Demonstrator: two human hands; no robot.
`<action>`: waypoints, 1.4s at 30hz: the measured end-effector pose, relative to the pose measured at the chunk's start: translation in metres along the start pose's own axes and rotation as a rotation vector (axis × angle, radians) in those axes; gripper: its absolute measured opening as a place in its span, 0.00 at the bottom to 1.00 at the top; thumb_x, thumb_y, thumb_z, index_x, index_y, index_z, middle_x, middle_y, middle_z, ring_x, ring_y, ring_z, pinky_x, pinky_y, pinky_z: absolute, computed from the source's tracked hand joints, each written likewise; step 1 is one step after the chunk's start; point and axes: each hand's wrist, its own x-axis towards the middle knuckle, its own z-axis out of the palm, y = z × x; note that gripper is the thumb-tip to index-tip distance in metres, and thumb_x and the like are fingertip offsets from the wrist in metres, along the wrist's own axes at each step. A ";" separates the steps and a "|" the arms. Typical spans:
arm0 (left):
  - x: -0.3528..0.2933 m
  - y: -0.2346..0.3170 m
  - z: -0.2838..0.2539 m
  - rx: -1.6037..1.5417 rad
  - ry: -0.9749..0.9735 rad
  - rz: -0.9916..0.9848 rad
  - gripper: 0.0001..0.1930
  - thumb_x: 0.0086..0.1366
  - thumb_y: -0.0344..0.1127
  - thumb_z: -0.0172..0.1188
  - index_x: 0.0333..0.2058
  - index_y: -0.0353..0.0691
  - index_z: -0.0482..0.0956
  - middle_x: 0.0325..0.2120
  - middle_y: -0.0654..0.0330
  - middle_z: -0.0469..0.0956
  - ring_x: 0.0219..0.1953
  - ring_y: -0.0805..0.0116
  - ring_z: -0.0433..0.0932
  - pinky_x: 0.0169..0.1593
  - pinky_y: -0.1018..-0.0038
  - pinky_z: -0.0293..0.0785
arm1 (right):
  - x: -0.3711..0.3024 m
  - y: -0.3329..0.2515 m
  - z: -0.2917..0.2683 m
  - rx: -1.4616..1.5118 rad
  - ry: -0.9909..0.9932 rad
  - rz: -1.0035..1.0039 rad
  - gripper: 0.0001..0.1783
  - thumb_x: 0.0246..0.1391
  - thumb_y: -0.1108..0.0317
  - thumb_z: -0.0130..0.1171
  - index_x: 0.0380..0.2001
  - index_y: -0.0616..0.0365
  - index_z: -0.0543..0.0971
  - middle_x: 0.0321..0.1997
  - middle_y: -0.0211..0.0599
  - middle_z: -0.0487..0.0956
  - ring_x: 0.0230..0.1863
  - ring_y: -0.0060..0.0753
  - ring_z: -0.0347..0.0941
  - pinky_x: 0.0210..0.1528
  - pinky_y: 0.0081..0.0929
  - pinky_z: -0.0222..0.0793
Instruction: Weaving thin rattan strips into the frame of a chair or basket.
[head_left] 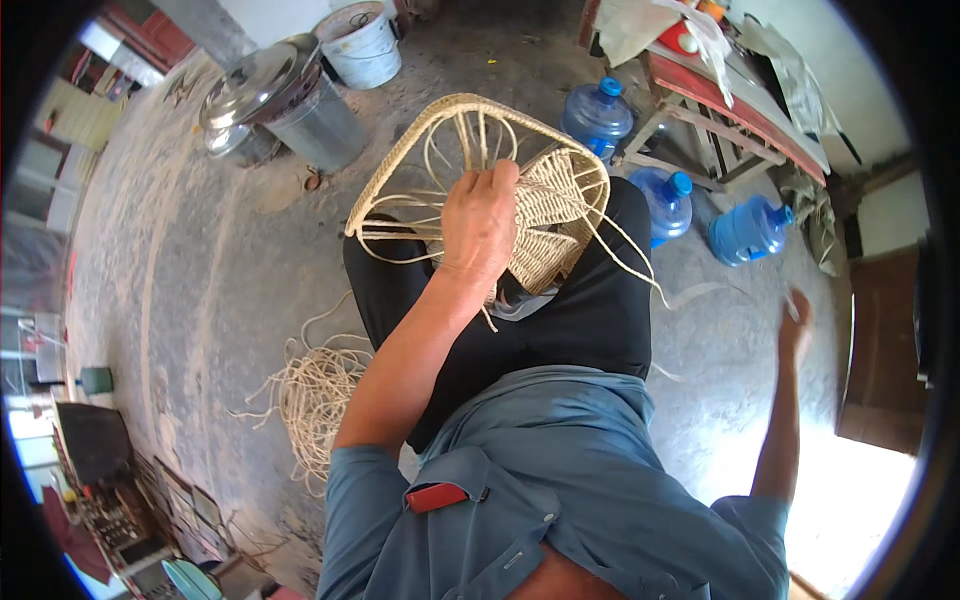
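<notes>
Grey floor [230,270] below, woven basket [540,258] on lap [585,335]; left hand [480,225] nearer, closed on its strands [640,247], right hand [796,318] well apart, basket to its upper left, grip unclear.

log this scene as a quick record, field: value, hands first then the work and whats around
left hand: closed over strands of the basket
right hand: out to the right, apart from the basket; blurred, grip unclear
basket: partly woven, on the lap
cord pile: floor, left
jugs: three, blue, right
bucket: far left
</notes>
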 end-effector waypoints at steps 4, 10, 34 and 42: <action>-0.006 -0.009 0.000 -0.037 0.027 -0.042 0.08 0.67 0.28 0.66 0.39 0.42 0.74 0.29 0.52 0.81 0.35 0.45 0.81 0.40 0.51 0.77 | -0.015 -0.373 0.009 0.347 -0.071 -0.472 0.18 0.62 0.69 0.71 0.55 0.51 0.86 0.49 0.41 0.86 0.53 0.48 0.83 0.56 0.42 0.77; -0.004 -0.006 -0.005 -0.052 0.021 -0.016 0.09 0.65 0.26 0.66 0.41 0.42 0.76 0.32 0.51 0.82 0.36 0.43 0.81 0.42 0.50 0.77 | -0.024 -0.530 0.059 0.471 -0.012 -0.905 0.09 0.54 0.65 0.71 0.37 0.50 0.82 0.41 0.38 0.81 0.46 0.47 0.81 0.50 0.46 0.77; 0.016 -0.013 0.019 0.091 0.031 -0.123 0.17 0.64 0.28 0.69 0.50 0.42 0.74 0.35 0.48 0.83 0.40 0.42 0.83 0.46 0.49 0.78 | -0.025 -0.101 0.063 0.270 -0.148 0.499 0.22 0.58 0.47 0.67 0.34 0.58 0.88 0.27 0.37 0.85 0.33 0.38 0.82 0.39 0.40 0.75; 0.010 -0.003 0.006 -0.162 0.125 -0.213 0.12 0.69 0.29 0.68 0.47 0.41 0.75 0.35 0.49 0.82 0.36 0.43 0.83 0.39 0.55 0.78 | -0.055 -0.187 0.075 -0.129 -0.163 -0.021 0.27 0.58 0.57 0.72 0.59 0.48 0.81 0.55 0.41 0.83 0.56 0.49 0.78 0.56 0.46 0.74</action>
